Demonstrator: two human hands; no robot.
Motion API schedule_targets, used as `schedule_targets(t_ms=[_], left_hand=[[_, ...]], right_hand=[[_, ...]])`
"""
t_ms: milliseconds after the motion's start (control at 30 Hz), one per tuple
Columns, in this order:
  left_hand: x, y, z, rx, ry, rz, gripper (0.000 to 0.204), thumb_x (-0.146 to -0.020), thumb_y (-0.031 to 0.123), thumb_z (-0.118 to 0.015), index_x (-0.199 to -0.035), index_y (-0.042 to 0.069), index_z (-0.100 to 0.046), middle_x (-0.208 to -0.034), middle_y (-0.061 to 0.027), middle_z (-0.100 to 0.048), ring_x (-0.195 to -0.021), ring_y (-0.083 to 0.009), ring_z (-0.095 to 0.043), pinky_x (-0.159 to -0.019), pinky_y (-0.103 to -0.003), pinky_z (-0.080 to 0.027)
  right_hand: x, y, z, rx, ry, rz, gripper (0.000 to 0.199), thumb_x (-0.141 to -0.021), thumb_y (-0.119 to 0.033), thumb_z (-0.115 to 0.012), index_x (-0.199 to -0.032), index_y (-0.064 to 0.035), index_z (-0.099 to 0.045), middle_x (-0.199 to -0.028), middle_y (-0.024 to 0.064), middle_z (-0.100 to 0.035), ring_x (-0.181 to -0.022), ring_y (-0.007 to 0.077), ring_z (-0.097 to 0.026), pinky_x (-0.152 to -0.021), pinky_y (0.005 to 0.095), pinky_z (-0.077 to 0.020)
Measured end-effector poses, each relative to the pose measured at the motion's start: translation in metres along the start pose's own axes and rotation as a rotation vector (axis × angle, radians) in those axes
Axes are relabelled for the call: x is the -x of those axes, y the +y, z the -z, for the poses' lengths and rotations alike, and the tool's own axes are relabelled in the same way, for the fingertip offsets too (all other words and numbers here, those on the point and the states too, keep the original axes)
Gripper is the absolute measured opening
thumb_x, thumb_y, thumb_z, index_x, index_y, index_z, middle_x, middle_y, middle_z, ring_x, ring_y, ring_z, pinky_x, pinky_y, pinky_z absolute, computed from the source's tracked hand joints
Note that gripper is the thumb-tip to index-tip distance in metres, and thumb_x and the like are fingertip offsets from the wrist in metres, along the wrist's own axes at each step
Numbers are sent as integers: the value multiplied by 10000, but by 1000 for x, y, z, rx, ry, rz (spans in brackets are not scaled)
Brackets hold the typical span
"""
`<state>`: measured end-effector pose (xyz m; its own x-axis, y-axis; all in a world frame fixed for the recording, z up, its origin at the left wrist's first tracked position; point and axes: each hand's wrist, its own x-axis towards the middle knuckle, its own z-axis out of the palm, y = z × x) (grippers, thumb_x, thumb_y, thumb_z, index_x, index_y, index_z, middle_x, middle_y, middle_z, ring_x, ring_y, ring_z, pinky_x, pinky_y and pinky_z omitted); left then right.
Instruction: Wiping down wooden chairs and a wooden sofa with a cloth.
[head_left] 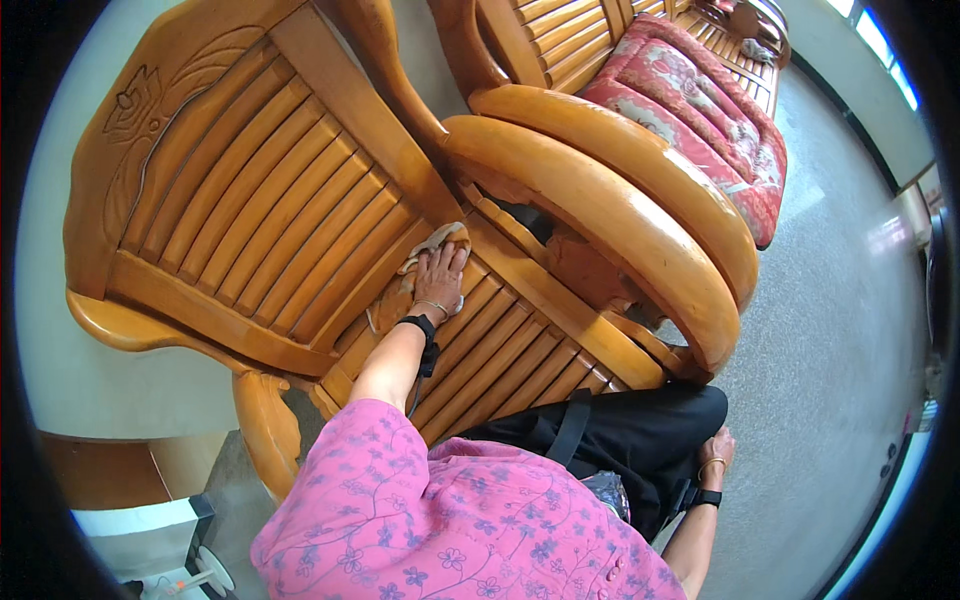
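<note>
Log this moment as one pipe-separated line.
left hand: palm down on orange-and-white cloth | cloth: on slatted wooden armchair seat | right hand: beside black-clad knee | nearby: red floral cushion

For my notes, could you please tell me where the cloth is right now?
In the head view, just left of centre, the cloth lies under the left hand on the slatted seat, near the backrest.

A pink flowered shirt [480, 520], black trousers [645, 425] and black wristbands [430, 357] are worn.
</note>
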<state>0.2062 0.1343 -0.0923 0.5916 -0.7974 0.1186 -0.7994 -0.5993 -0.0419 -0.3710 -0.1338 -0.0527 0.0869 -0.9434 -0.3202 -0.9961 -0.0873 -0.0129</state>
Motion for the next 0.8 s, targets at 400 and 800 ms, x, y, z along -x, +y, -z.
schedule_targets(t_ms=[400,800], left_hand=[[71,-17,45,-198,-334,239,846,-859,603,-554,-1431,45,-275,-1418,-199,-389,-1243,-375,-419,-961,-582,-337],[148,-57,82,-36,-553,738,980,-788,615,-628,-1407,-32,-230,-1302,-296,-449,-1215,-426,-456,-1029,-469,-371]], right_hand=[[9,-16,12,-74,-49,-73,277,-872,-170,-487,-1091,-132,-651,-1164,92,-631,-1133,344,-549,-926,492,-484],[11,-21,21,-71,-74,-93,265,-879,-188,-500,-1098,-145,-643,-1200,75,-616,-1137,331,-546,-934,500,-471]])
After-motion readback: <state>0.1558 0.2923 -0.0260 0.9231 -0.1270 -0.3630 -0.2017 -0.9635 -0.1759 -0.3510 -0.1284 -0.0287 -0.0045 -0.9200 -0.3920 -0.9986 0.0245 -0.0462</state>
